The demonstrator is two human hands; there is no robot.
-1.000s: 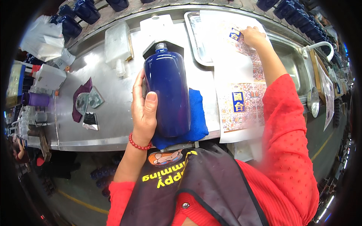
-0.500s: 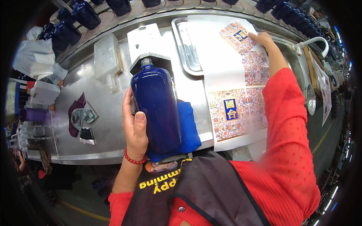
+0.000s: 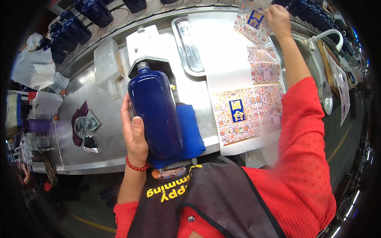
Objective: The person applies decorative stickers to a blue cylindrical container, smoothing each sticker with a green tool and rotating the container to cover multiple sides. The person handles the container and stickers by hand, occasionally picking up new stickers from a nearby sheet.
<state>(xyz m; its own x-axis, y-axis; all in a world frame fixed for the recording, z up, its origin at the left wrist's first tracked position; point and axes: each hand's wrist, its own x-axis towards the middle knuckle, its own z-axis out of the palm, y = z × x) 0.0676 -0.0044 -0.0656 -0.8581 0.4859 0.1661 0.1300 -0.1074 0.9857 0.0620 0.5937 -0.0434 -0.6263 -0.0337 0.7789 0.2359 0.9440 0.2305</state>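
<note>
My left hand point(image 3: 135, 137) wraps its fingers round the blue bottle point(image 3: 155, 113), likely heavy, slick glass, grip mid-body; right hand point(image 3: 278, 16) pinches the label sheet point(image 3: 254, 18).

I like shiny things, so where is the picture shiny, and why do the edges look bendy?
Head view: ceiling light glares white off the long steel worktable and streaks the glossy dark-blue bottle; the fisheye lens bows the table's straight edges and blackens the corners.
</note>
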